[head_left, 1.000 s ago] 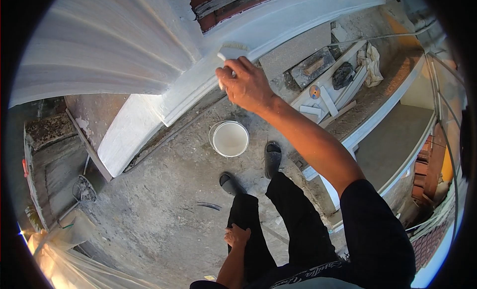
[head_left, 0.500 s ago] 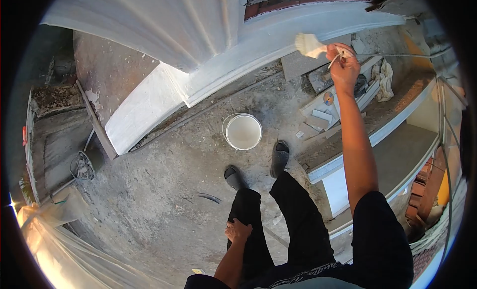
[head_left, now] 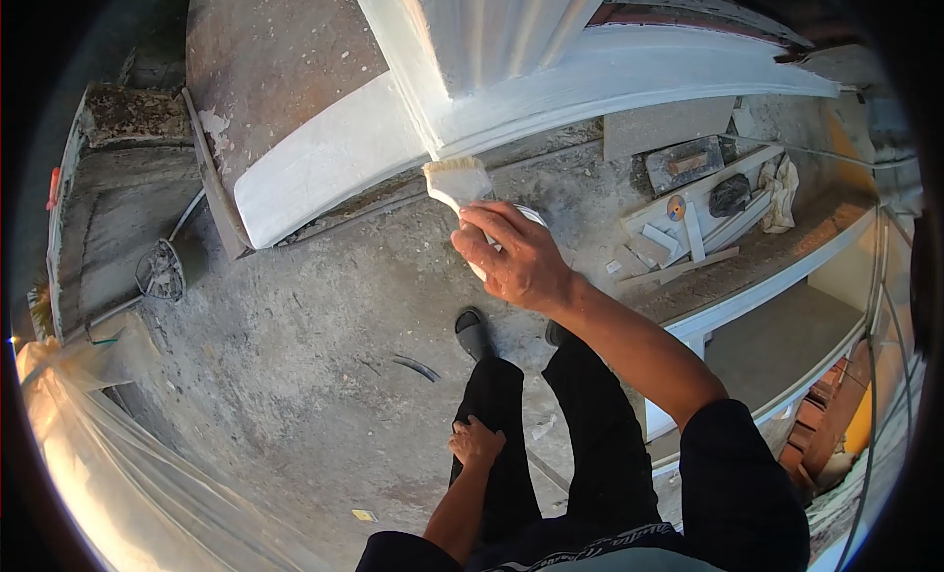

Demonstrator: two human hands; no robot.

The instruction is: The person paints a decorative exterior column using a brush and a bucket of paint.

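Note:
My right hand (head_left: 519, 255) is closed round the handle of a wide paintbrush (head_left: 460, 183), its pale bristles pointing up toward the white ledge. The bristle tips are near the corner of the white-painted ledge (head_left: 334, 159), below the fluted column (head_left: 492, 31); whether they touch it I cannot tell. Behind the hand, most of the white bucket is hidden, with only a bit of its rim (head_left: 532, 215) showing. My left hand (head_left: 476, 442) rests on my left thigh, fingers curled against the dark trousers; what they grip, if anything, is too small to make out.
A wire basket (head_left: 162, 272) of debris stands at the left. Plastic sheeting (head_left: 128, 464) hangs at the lower left. To the right are boards (head_left: 678, 233), a black bag (head_left: 730, 195) and a cloth (head_left: 780, 193). A short dark hose piece (head_left: 417, 367) lies on the floor.
My right hand has swung the brush from the upper right to the ledge's corner, now covering most of the bucket. The view has shifted too. My left hand stays at the thigh.

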